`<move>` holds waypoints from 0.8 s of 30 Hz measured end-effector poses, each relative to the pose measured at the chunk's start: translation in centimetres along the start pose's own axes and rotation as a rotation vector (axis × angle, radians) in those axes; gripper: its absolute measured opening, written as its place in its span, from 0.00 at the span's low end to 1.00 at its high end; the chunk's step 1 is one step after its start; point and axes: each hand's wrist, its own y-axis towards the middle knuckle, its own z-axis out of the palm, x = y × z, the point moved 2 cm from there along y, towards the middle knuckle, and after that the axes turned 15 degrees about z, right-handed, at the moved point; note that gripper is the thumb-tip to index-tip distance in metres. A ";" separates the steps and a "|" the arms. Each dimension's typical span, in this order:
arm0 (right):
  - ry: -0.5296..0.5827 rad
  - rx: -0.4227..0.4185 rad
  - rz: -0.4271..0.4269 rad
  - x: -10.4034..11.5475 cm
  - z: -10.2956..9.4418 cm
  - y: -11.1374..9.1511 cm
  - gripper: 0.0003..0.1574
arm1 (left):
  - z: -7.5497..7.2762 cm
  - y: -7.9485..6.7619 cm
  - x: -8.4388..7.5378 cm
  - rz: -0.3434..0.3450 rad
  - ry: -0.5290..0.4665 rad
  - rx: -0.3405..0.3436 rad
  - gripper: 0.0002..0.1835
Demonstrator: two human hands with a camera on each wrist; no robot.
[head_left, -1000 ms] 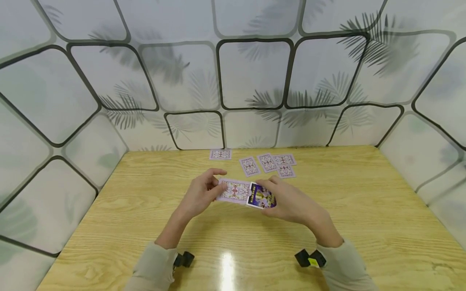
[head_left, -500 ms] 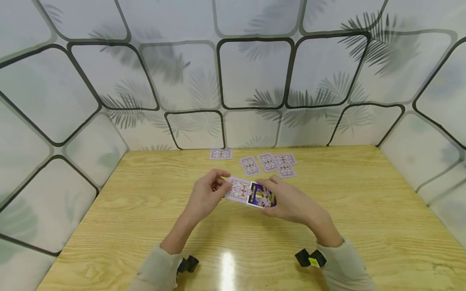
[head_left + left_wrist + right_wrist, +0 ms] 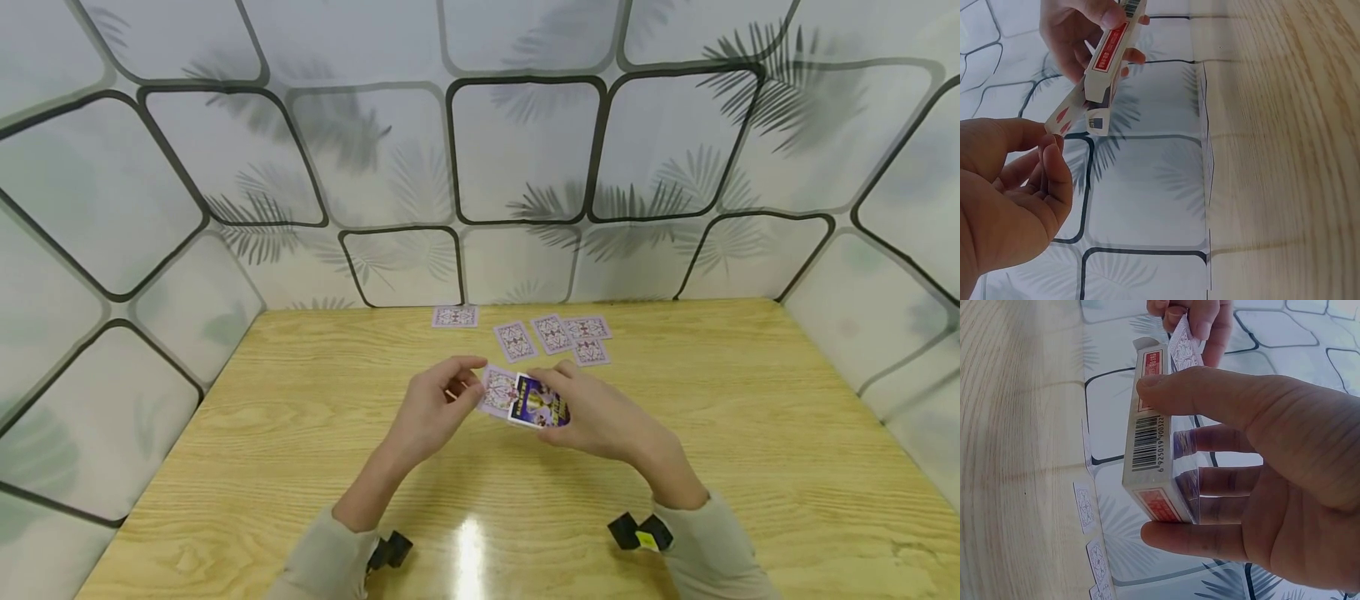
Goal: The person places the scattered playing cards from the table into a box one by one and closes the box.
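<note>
Right hand [image 3: 600,417] grips the card box [image 3: 542,406]; left hand [image 3: 435,408] pinches the card [image 3: 498,388] halfway inside.

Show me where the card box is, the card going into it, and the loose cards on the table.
card box [image 3: 1147,437]: right wrist view, barcode side panel.
card [image 3: 498,390]: head view, patterned back sticking out of the box.
loose cards [image 3: 552,334]: head view, middle card of the row.

Bright, even light; tabletop [image 3: 480,533] glare.
</note>
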 end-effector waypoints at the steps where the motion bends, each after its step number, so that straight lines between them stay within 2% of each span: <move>1: -0.002 -0.001 0.000 0.0 0.0 0.0 0.48 | 0.0 0.0 0.0 0.004 0.010 -0.003 0.16; 8: 0.004 -0.009 -0.008 0.1 -0.1 0.0 0.47 | 0.4 -0.1 -0.4 0.041 0.065 -0.001 0.16; 24: 0.031 -0.012 -0.018 -0.1 -0.2 0.0 0.47 | 1.5 -0.5 -1.5 0.127 0.075 0.076 0.20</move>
